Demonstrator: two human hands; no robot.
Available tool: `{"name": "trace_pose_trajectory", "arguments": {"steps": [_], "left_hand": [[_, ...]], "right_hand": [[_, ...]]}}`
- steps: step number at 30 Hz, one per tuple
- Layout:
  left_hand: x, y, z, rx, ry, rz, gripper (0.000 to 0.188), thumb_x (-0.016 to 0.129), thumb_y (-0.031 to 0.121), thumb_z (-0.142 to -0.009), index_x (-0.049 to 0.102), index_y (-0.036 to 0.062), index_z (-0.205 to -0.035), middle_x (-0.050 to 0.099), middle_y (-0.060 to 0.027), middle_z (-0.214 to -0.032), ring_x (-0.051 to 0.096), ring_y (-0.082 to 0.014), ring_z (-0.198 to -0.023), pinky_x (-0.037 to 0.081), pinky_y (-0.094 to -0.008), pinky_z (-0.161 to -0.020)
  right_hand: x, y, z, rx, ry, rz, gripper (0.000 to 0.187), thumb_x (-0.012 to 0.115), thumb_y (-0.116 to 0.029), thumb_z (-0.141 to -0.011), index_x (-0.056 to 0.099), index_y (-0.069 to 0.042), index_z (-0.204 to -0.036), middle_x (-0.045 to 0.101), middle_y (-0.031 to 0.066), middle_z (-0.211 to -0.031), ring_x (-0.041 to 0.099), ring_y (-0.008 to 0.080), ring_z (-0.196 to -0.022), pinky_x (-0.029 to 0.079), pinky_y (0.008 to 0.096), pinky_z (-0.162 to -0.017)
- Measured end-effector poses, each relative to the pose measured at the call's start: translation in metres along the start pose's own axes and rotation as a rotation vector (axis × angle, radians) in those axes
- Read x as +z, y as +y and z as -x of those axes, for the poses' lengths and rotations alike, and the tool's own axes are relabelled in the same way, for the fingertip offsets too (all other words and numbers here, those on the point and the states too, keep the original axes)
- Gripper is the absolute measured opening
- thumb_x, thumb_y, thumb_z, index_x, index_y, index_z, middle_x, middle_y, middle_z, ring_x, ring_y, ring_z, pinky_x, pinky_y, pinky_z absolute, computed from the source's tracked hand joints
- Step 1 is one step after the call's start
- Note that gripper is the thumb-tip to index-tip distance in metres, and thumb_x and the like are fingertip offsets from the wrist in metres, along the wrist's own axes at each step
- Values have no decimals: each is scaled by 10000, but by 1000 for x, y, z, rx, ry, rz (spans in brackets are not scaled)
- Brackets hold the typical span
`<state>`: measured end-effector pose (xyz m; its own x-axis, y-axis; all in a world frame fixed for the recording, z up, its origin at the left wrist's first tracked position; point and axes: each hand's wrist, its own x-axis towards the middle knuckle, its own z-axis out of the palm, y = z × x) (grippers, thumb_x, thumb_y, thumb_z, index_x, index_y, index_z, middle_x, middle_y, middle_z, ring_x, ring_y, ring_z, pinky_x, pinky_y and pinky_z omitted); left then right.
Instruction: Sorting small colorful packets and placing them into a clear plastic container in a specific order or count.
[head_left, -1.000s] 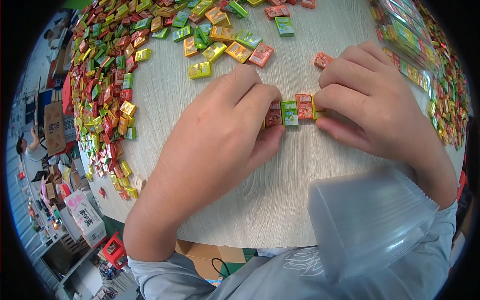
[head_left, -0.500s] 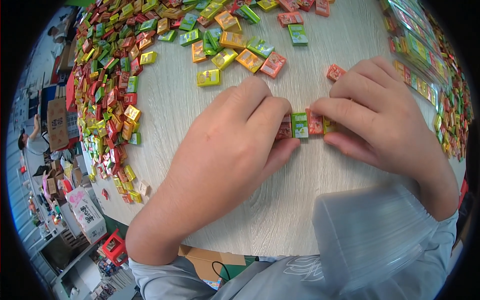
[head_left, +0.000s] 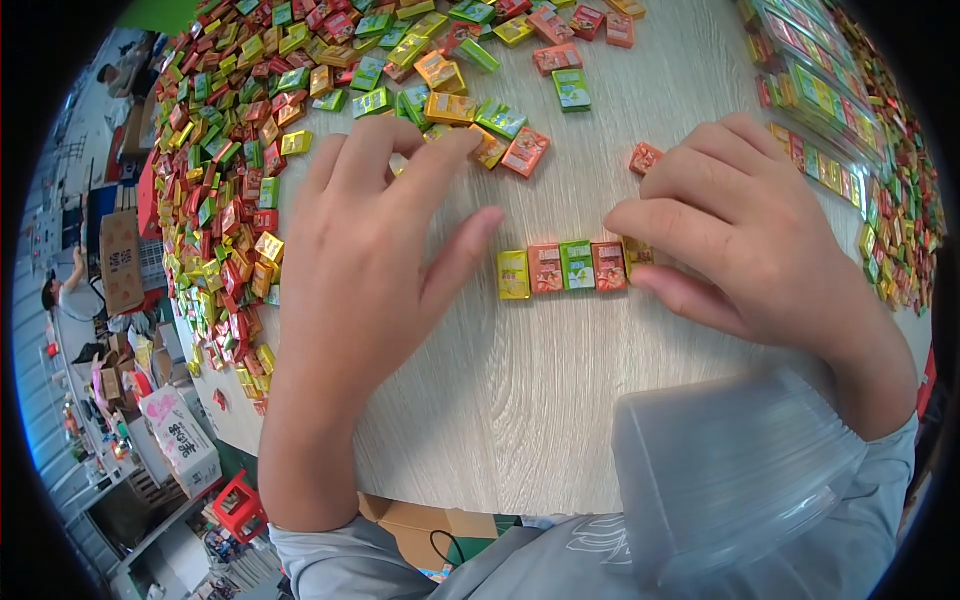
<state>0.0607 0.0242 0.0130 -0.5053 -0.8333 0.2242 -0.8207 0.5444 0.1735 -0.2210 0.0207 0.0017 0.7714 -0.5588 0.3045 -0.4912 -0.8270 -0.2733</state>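
A short row of small candy-like boxes lies on the table in front of me: a yellow box (head_left: 513, 276), a red box (head_left: 546, 268), a green box (head_left: 578, 265) and another red box (head_left: 609, 267), side by side. At its right end my right hand (head_left: 735, 235) pinches a yellow box (head_left: 637, 253) between thumb and index finger, mostly hidden by them. My left hand (head_left: 375, 235) is off the row, thumb and fingers apart, its index fingertip at an orange box (head_left: 489, 150) by the loose heap. Behind my right hand lies one more red box (head_left: 645, 157).
A big heap of mixed coloured boxes (head_left: 230, 200) covers the table's left and far side. Clear trays with filled rows (head_left: 825, 110) stand at the far right. A stack of clear plastic trays (head_left: 740, 470) sits near my right forearm. A person (head_left: 75, 295) is away at left.
My left hand has let go of the row's left end and moved left and away from me toward the heap, uncovering the row. My right hand stays at the right end.
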Motion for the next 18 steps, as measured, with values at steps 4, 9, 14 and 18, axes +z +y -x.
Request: {"name": "trace_pose_trajectory", "arguments": {"steps": [4, 9, 14, 18], "left_hand": [[-4, -2, -2, 48, 25, -46, 247, 771, 123, -869, 727, 48, -1100, 623, -118, -1042, 607, -316, -980, 494, -423, -865], [-10, -9, 1, 93, -35, -30, 176, 802, 38, -792, 698, 32, -933, 630, -90, -951, 620, -309, -914, 503, -420, -819], [-14, -11, 5, 118, -141, 144, 186, 785, -25, -764, 668, 22, -900, 642, -88, -941, 647, -276, -845, 529, -376, -744], [-12, -13, 6, 73, -243, 369, 203, 744, -91, -762, 659, 19, -910, 645, -82, -945, 659, -218, -799, 544, -322, -694]], "right_hand": [[-2, 3, 2, 11, -2, 5, 341, 820, -169, -742, 722, -89, -1059, 630, 58, -969, 624, 285, -937, 472, 421, -854], [-9, 11, 4, 55, 61, 114, 278, 762, -79, -781, 702, -73, -1052, 624, 88, -973, 617, 305, -936, 467, 422, -848], [-16, 22, 6, 119, 32, 129, 228, 720, -35, -822, 694, -50, -1048, 626, 116, -1008, 614, 328, -938, 469, 431, -839], [-8, 19, 9, 108, 31, 92, 186, 709, -36, -852, 693, -42, -1037, 636, 111, -991, 614, 319, -928, 470, 434, -826]]}}
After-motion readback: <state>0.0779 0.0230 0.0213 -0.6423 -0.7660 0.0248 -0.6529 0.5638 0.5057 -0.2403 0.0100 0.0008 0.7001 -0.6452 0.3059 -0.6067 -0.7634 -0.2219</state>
